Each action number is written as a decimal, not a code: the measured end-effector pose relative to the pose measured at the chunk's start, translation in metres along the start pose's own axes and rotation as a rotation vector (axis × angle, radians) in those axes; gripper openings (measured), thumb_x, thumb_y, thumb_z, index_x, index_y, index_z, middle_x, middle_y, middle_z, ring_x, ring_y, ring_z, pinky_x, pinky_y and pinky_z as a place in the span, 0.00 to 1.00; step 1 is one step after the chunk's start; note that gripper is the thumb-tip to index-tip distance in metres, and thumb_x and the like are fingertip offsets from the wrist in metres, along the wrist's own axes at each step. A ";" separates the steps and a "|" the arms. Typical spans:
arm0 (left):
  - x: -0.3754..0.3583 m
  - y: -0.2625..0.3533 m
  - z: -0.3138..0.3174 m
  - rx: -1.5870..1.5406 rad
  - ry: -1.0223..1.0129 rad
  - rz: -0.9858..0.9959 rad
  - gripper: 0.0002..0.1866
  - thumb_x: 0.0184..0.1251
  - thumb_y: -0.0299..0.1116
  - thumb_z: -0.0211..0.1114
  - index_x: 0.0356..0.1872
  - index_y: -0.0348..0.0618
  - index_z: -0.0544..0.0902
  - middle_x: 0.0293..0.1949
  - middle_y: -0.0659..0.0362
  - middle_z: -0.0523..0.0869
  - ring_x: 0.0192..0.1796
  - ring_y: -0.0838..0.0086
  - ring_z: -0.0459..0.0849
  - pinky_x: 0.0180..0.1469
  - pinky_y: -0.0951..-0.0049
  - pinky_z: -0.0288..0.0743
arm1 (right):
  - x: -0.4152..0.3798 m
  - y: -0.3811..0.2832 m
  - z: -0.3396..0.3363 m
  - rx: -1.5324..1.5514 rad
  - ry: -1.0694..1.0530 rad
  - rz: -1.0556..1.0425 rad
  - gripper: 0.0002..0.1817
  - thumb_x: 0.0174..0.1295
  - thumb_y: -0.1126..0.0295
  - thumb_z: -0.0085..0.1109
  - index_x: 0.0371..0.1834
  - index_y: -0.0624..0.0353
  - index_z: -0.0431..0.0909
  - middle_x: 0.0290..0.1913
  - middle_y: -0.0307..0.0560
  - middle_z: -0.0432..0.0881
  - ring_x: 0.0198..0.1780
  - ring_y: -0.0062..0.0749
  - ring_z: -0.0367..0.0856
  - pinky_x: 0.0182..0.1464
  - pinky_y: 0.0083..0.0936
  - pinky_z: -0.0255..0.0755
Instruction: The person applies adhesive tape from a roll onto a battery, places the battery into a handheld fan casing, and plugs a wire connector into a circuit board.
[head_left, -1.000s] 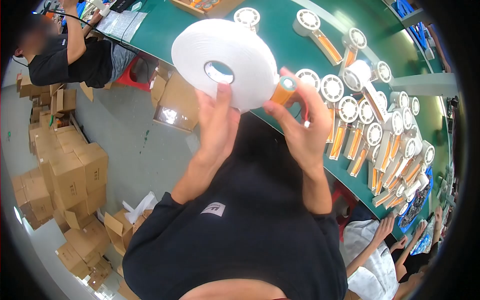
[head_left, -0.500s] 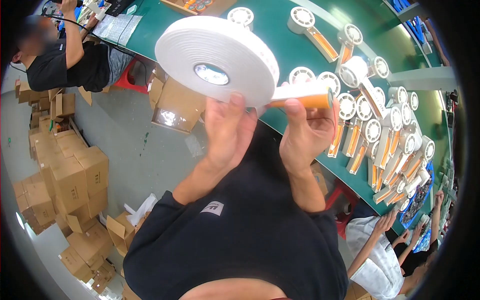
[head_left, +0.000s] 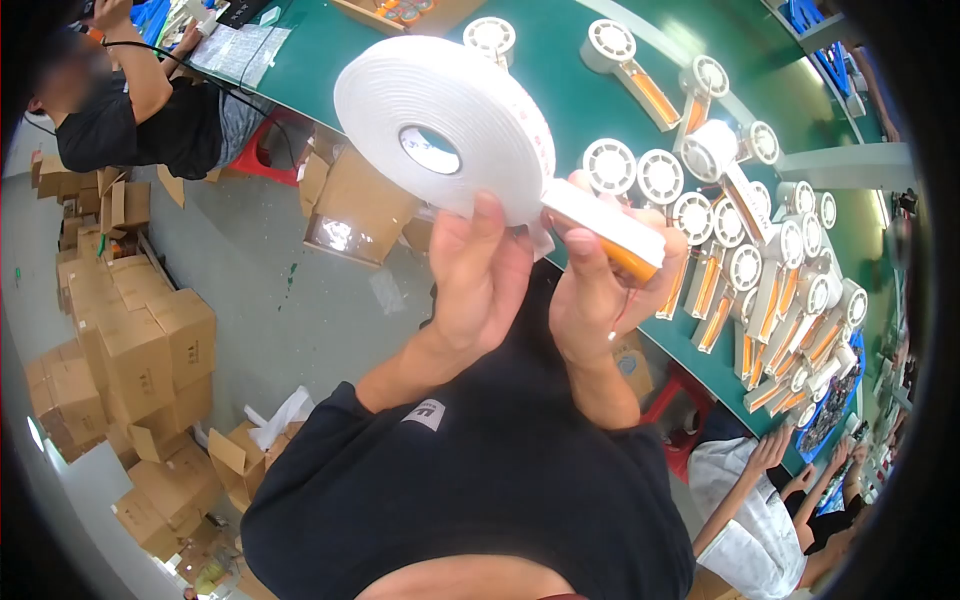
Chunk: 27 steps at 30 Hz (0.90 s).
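- At the far left, cardboard boxes (head_left: 140, 340) lie heaped on the floor, and above them I see a co-worker (head_left: 150, 120) in a black shirt beside a red stool (head_left: 262, 150).
- Beside the bench (head_left: 560, 95), an open carton (head_left: 355, 210) sits on the floor, its flaps spread.
- Near the middle, the left hand (head_left: 475, 270) grips a big white tape roll (head_left: 380, 115) by its lower edge, thumb on the flat face; the roll is tilted, and a short pale flap (head_left: 541, 240) hangs by the fingers.
- Just right of it, the right hand (head_left: 610, 300) pinches an orange battery (head_left: 632, 262) between thumb and fingers. A white strip (head_left: 605, 222) lies along its top, its left end at the roll's rim; whether they touch, I can't tell.
- Behind and to the right of that hand, white handheld fans (head_left: 608, 166) crowd the green bench, many with orange inside their handles.
- Over at the far right, a blue tray (head_left: 858, 360) holds small dark parts, and a co-worker's hands (head_left: 770, 450) are near it at the bench edge, apart from the pair holding the roll and battery.
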<state>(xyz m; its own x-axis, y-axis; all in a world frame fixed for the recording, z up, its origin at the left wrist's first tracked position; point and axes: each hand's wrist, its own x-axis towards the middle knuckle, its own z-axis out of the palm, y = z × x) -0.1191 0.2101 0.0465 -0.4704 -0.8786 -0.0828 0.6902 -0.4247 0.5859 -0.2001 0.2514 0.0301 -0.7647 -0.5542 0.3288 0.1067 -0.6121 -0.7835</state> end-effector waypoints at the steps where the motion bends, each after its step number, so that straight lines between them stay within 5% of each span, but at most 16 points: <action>1: -0.001 0.000 0.001 -0.019 0.015 -0.016 0.22 0.79 0.45 0.53 0.61 0.37 0.71 0.56 0.55 0.79 0.59 0.70 0.78 0.64 0.62 0.71 | 0.002 -0.005 0.003 0.055 0.032 0.048 0.23 0.54 0.82 0.73 0.47 0.62 0.68 0.45 0.47 0.78 0.51 0.35 0.84 0.59 0.41 0.81; 5: -0.003 0.003 0.015 -0.068 0.033 -0.025 0.22 0.78 0.43 0.55 0.62 0.37 0.71 0.55 0.55 0.80 0.57 0.70 0.78 0.61 0.64 0.72 | 0.004 -0.014 0.004 0.154 0.054 0.150 0.21 0.63 0.72 0.67 0.54 0.64 0.68 0.51 0.55 0.80 0.53 0.47 0.84 0.50 0.40 0.85; 11: -0.007 -0.021 -0.056 -0.013 0.327 -0.039 0.21 0.77 0.30 0.57 0.66 0.39 0.67 0.57 0.55 0.79 0.56 0.68 0.79 0.57 0.63 0.76 | 0.069 -0.059 -0.010 0.335 0.164 -0.103 0.21 0.67 0.66 0.62 0.58 0.66 0.73 0.50 0.51 0.83 0.52 0.37 0.84 0.56 0.32 0.81; 13: 0.001 0.003 -0.020 0.054 0.205 0.193 0.21 0.77 0.29 0.57 0.66 0.38 0.67 0.57 0.53 0.79 0.55 0.67 0.79 0.55 0.63 0.77 | 0.074 -0.048 -0.010 0.172 0.024 -0.131 0.24 0.60 0.75 0.69 0.58 0.67 0.72 0.50 0.53 0.82 0.52 0.36 0.84 0.56 0.32 0.80; 16: 0.009 0.019 -0.009 0.214 0.126 0.414 0.21 0.76 0.28 0.57 0.65 0.36 0.66 0.60 0.50 0.76 0.58 0.66 0.79 0.57 0.64 0.77 | 0.066 -0.034 -0.009 0.066 0.117 0.025 0.30 0.53 0.84 0.72 0.59 0.67 0.68 0.50 0.53 0.82 0.50 0.36 0.85 0.53 0.28 0.80; 20: 0.015 0.005 -0.004 0.236 0.130 0.490 0.22 0.75 0.24 0.57 0.66 0.36 0.64 0.63 0.51 0.73 0.62 0.67 0.75 0.64 0.62 0.72 | 0.065 -0.037 -0.005 0.112 0.121 -0.024 0.40 0.53 0.87 0.71 0.65 0.58 0.56 0.49 0.60 0.81 0.49 0.37 0.85 0.50 0.26 0.81; 27: 0.003 -0.018 0.003 0.255 0.072 0.511 0.22 0.76 0.30 0.59 0.66 0.39 0.66 0.61 0.54 0.76 0.61 0.69 0.76 0.62 0.64 0.74 | 0.061 -0.042 -0.006 0.010 0.155 -0.182 0.36 0.53 0.87 0.70 0.60 0.58 0.57 0.50 0.63 0.80 0.50 0.40 0.85 0.50 0.28 0.83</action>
<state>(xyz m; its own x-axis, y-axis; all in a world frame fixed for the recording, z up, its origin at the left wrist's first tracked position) -0.1341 0.2159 0.0384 -0.0670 -0.9748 0.2127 0.6614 0.1162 0.7410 -0.2547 0.2465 0.0796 -0.8601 -0.3418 0.3786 -0.0357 -0.7002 -0.7131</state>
